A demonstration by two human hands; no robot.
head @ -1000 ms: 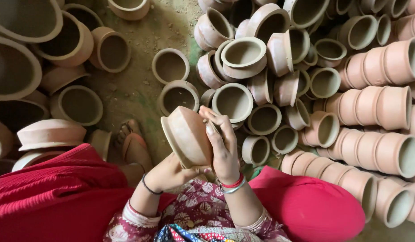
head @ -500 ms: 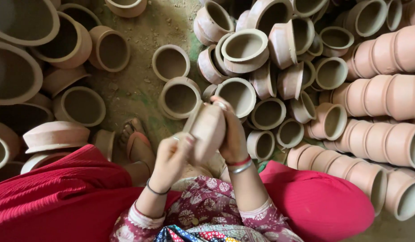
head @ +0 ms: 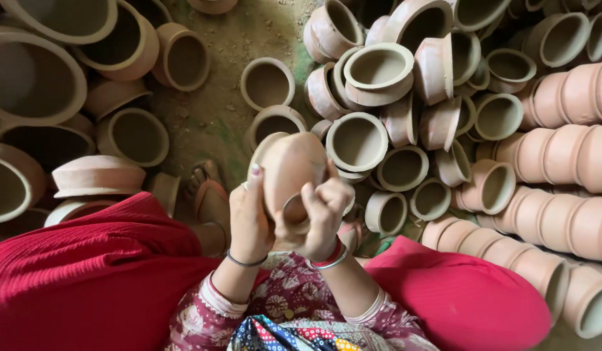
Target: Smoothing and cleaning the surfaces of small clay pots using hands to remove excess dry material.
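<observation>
Held pot: a small unfired clay pot [head: 289, 168], pale pinkish-brown, is lifted in front of the person's lap, tilted so its rounded base faces the camera and its mouth points away toward the ground.
Left hand: the left hand [head: 248, 218] wraps the pot's left side, fingers curled around the wall and thumb pressed against it; a thin dark bangle sits on the wrist.
Right hand: the right hand [head: 322, 214] is closed into a loose fist against the pot's lower right, gripping what looks like a small rounded tool or clay piece [head: 294, 213] pressed to the surface; what it is cannot be told. Red and white bangles circle this wrist.
Step in hand, as judged: working the pot's outer base while the other hand steadies it.
Doing it well: the wall is probably soft, so a light, even pressure seems wise, with the left hand supporting from directly behind the contact point and turning the pot a little at a time.
Risk: squeezing the rim could warp it.
Surroundings: a heap of similar pots [head: 405, 123] lies just right, larger clay bowls [head: 34, 84] left, stacked pots in rows [head: 561, 156] far right, a sandalled foot [head: 210, 195] on the dirt floor [head: 229, 39].
Clothing: red trousers [head: 86, 279], patterned sleeves.
</observation>
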